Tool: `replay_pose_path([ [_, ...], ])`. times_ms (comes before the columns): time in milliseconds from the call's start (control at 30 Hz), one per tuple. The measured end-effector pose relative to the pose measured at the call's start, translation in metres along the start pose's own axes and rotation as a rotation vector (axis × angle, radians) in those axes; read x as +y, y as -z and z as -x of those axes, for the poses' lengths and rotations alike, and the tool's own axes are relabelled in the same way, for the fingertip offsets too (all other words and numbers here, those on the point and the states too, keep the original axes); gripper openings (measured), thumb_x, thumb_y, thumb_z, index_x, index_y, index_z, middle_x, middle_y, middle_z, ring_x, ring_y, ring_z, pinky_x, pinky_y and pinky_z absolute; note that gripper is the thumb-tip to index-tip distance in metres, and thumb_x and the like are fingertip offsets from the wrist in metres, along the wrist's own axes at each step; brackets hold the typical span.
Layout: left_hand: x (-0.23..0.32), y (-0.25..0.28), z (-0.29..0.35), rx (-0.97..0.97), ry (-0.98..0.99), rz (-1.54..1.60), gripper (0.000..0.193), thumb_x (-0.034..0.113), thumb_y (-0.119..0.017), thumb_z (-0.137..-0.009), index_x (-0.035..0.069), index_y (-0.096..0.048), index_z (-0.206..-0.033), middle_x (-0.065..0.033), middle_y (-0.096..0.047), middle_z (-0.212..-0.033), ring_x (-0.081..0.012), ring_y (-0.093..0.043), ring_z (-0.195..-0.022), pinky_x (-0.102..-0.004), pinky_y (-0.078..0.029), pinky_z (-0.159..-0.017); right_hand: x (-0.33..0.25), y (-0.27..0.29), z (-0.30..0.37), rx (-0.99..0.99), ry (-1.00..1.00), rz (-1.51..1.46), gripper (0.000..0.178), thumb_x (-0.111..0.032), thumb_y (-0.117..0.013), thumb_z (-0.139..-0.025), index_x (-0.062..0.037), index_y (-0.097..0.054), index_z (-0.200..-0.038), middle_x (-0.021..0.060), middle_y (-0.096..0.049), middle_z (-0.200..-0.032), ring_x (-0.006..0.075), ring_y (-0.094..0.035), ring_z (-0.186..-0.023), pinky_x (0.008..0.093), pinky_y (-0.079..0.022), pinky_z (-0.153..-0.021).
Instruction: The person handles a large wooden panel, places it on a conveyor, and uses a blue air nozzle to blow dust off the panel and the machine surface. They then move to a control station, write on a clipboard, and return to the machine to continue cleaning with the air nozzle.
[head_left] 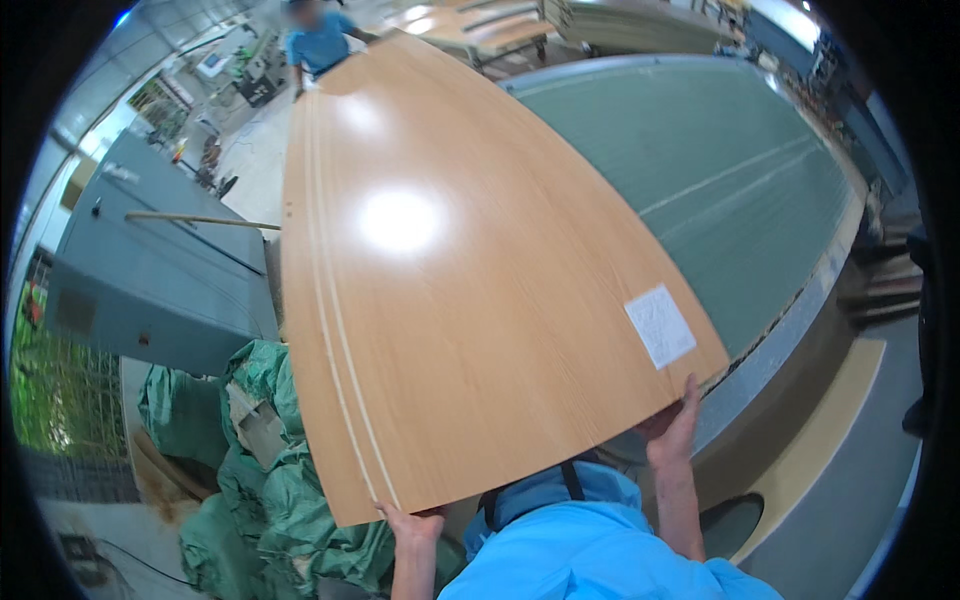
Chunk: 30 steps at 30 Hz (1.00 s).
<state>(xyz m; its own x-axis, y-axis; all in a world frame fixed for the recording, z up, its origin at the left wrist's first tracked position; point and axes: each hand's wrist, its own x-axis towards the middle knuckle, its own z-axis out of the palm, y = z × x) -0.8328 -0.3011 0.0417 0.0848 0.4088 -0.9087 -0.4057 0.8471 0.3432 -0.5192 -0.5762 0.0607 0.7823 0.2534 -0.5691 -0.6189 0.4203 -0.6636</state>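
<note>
The person holds a long wood-grain panel (pixel 450 270) by its near end, the left hand (pixel 410 522) gripping the near left corner from beneath, the right hand (pixel 672 428) clasping the near right corner with fingers curled over the edge. At the far end another person in a blue shirt (pixel 320 40) seems to carry the opposite edge. The panel hangs tilted above a big green-topped desk (pixel 720 170) on its right, with crumpled green sheeting (pixel 270 480) and a grey cabinet (pixel 150 270) down to its left.

I judge it stiff and fairly heavy, too long for one carrier; the glossy face looks slippery, so the corners and edges are the sensible places to hold, and those corners could chip if knocked. It is a warm oak colour, shiny under the lamps, with two pale grooves (pixel 335 330) running lengthwise near the left edge and a white paper label (pixel 660 325) by the right corner.
</note>
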Motion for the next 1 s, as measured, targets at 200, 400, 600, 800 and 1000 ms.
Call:
replay_pose_path([
  [200, 0.081, -0.113, -0.023, 0.018, -0.068, 0.021, 0.060, 0.066, -0.038, -0.100, 0.015, -0.055, -0.127, -0.0073, -0.065, -0.114, -0.0298, -0.064, -0.101, -0.0502, -0.054, -0.073, -0.060, -0.141, -0.120, 0.051, 0.318, -0.090, 0.064, -0.055, -0.050, -0.101, -0.0057, -0.048, -0.142, 0.0112, -0.055, -0.139, 0.0229, -0.053, -0.130, 0.0420, -0.044, -0.106],
  [400, 0.152, -0.222, -0.053, 0.013, -0.132, -0.002, 0.037, 0.035, -0.047, -0.105, 0.006, -0.054, -0.127, -0.0160, -0.063, -0.113, -0.0337, -0.059, -0.097, -0.0528, -0.049, -0.082, -0.070, -0.248, -0.254, -0.128, 0.360, -0.176, 0.059, -0.050, -0.062, -0.094, -0.0028, -0.058, -0.130, 0.0088, -0.065, -0.113, 0.0175, -0.063, -0.109, 0.0371, -0.053, -0.093],
  [600, 0.255, -0.340, -0.033, -0.077, -0.258, 0.044, 0.045, 0.041, -0.046, -0.106, 0.005, -0.056, -0.130, -0.0180, -0.063, -0.124, -0.0335, -0.059, -0.111, -0.0530, -0.045, -0.091, -0.124, -0.410, -0.335, -0.323, 0.606, 0.113, 0.048, -0.045, -0.058, -0.097, 0.0018, -0.069, -0.104, 0.0078, -0.065, -0.079, 0.0127, -0.065, -0.070, 0.0311, -0.057, -0.060],
  [800, 0.349, -0.413, -0.088, -0.131, -0.277, 0.106, 0.045, 0.043, -0.048, -0.105, 0.006, -0.058, -0.129, -0.0149, -0.065, -0.121, -0.0339, -0.060, -0.108, -0.0521, -0.047, -0.087, -0.103, -0.527, -0.403, -0.497, 0.459, 0.104, 0.052, -0.048, -0.058, -0.097, 0.0027, -0.070, -0.096, 0.0057, -0.065, -0.075, 0.0100, -0.061, -0.063, 0.0297, -0.058, -0.064],
  [1000, 0.438, -0.450, -0.299, 0.085, -0.141, 0.223, 0.042, 0.040, -0.061, -0.095, 0.011, -0.058, -0.125, -0.0131, -0.063, -0.115, -0.0336, -0.057, -0.103, -0.0513, -0.048, -0.082, -0.035, -0.618, -0.514, -0.220, 0.174, 0.023, 0.056, -0.055, -0.063, -0.094, -0.0010, -0.067, -0.106, 0.0033, -0.066, -0.082, 0.0068, -0.060, -0.064, 0.0236, -0.049, -0.053],
])
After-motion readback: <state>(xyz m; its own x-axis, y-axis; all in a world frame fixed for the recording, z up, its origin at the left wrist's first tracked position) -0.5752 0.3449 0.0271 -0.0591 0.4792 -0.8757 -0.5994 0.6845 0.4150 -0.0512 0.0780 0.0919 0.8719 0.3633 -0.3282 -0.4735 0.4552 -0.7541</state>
